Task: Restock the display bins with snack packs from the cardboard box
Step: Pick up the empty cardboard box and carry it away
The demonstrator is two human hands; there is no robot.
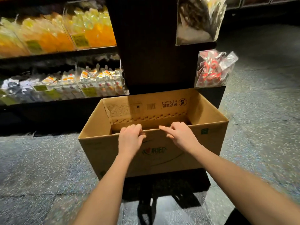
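Observation:
An open brown cardboard box (209, 143) stands on the floor against a dark display stand. My left hand (130, 138) grips the box's near rim, fingers curled over the edge. My right hand (180, 135) also holds that rim a little to the right, with its index finger stretched along the edge. The inside of the box is dark and its contents are hidden. Clear display bins hold yellow-orange snack packs (95, 30) on the upper shelf and white-orange packs (100, 80) on the lower shelf at left.
A dark pillar (154, 46) rises behind the box. On its right side hang a clear bin of red-white packs (212, 70) and another of dark items (198, 18). Speckled grey floor (40, 168) surrounds the box.

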